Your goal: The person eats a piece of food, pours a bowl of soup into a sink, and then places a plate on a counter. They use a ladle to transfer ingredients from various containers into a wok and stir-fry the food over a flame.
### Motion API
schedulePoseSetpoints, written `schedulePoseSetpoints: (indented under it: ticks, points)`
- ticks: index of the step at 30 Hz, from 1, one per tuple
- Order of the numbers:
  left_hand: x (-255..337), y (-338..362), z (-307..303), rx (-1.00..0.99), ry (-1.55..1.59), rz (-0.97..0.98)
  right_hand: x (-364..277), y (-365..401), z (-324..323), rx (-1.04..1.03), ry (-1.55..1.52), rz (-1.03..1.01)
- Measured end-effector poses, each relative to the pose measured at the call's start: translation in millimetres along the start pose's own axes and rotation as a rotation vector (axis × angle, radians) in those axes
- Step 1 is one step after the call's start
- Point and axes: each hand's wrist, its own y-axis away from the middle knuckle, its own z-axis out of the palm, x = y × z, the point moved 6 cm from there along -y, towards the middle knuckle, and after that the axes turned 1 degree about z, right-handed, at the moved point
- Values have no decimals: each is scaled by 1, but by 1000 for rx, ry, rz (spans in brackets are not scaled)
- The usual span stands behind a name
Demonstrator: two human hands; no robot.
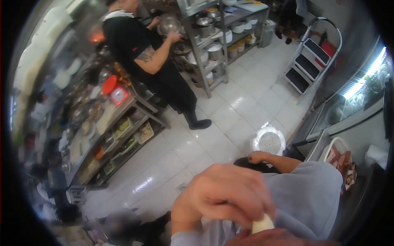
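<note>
My left hand [227,194] is raised close to the camera at bottom centre, with its fingers bent and closed together. Below its fingertips shows a pale, yellowish, smooth piece [262,224], which they seem to grip; its kind I cannot make out. My right hand [271,238] lies just beneath, against the lower end of this piece. Only a blurred part of that hand shows at the bottom edge, and its fingers are not distinct.
A person in grey [303,197] is close in front. Beyond stands a person in black [143,61] with a metal bowl [169,25] at a steel rack [203,57]. A white perforated basket [269,141], a folding step stool [308,59] and a meat tub [336,153] are to the right.
</note>
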Motion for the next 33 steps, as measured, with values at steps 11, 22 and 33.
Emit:
schedulePoseSetpoints:
  ticks: [11, 22, 33]
  points:
    - [-155, 98, -233, 442, -249, -498, 125, -68, 10, 260, -717, 233]
    - [-219, 240, -394, 197, -1641, -1066, 144, -13, -29, -74, -1634, 407]
    - [-171, 90, -741, 617, -1571, -915, 284, -141, -398, 785, -899, 121]
